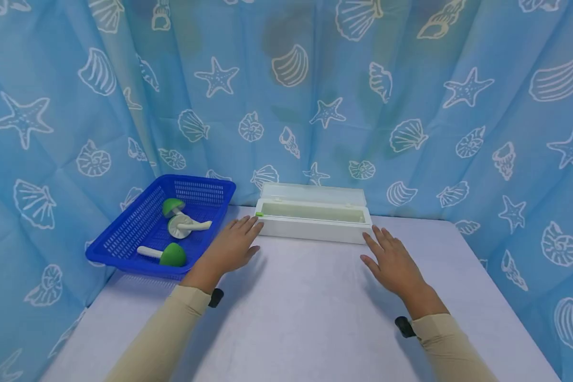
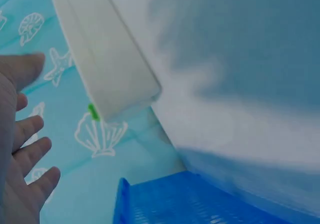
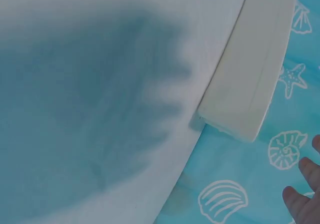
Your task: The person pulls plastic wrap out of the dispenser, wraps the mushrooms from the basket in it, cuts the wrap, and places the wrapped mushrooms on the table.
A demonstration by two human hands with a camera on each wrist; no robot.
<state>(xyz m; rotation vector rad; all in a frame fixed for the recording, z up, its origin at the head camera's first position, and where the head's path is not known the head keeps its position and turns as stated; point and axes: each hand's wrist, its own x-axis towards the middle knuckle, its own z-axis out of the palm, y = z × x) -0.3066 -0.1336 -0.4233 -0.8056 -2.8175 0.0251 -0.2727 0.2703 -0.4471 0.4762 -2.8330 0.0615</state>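
A long white box (image 1: 315, 231) stands at the back of the table with its clear lid (image 1: 315, 194) raised. A small green tab (image 1: 259, 214) shows at its left end. My left hand (image 1: 233, 245) is by the box's left end, fingers extended and holding nothing. By the right end, my right hand (image 1: 392, 265) reaches forward with spread fingers, also holding nothing. In the left wrist view the left fingers (image 2: 35, 154) are apart from the box (image 2: 107, 59). The right wrist view catches only a few fingertips (image 3: 297, 202) at its edge.
A blue basket (image 1: 119, 233) sits at the left, close to my left forearm. Inside lie a green-capped mushroom (image 1: 173, 255), a second one (image 1: 173, 206) and one showing its pale underside (image 1: 179, 227). A blue shell-patterned curtain (image 1: 315, 132) hangs behind the white-covered table (image 1: 315, 307).
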